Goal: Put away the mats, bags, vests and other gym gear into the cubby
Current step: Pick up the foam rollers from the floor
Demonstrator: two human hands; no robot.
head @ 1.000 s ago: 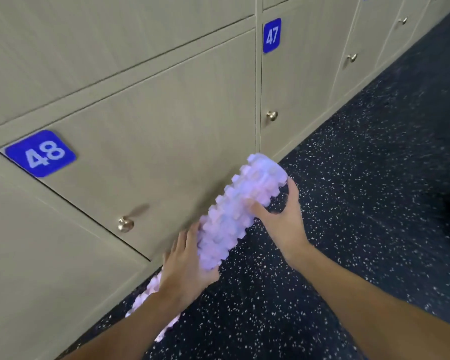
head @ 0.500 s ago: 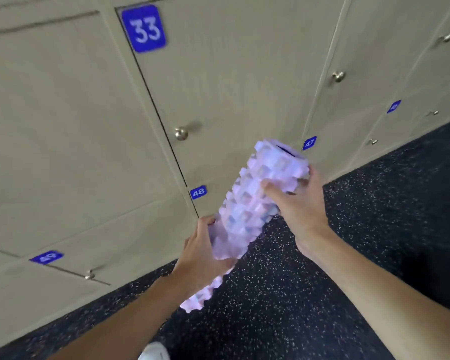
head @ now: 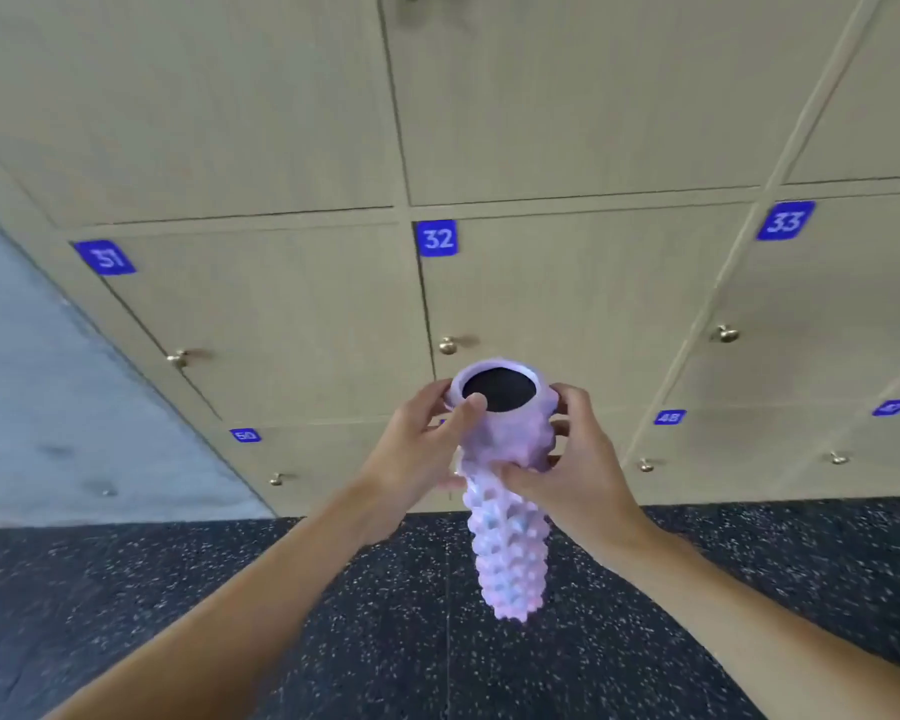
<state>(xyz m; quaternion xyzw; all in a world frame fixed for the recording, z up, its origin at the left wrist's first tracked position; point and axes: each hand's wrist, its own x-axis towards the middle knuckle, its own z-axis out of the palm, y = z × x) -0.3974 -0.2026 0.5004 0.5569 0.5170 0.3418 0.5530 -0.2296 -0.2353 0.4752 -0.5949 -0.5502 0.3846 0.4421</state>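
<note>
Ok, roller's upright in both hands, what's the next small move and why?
Probably free the left hand and pull the knob on locker 32: every door in view is shut, that knob sits just above the foam roller, and the right hand grips the roller.

gym locker area: beige locker doors [head: 567, 304] with blue number plates [head: 437, 238] and brass knobs [head: 447, 346] at 12 o'clock, speckled black rubber floor [head: 385, 641] at 6 o'clock.

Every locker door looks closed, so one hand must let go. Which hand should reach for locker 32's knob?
Left, probably: the left hand sits just below the knob, and the right hand wraps the foam roller more fully.
</note>
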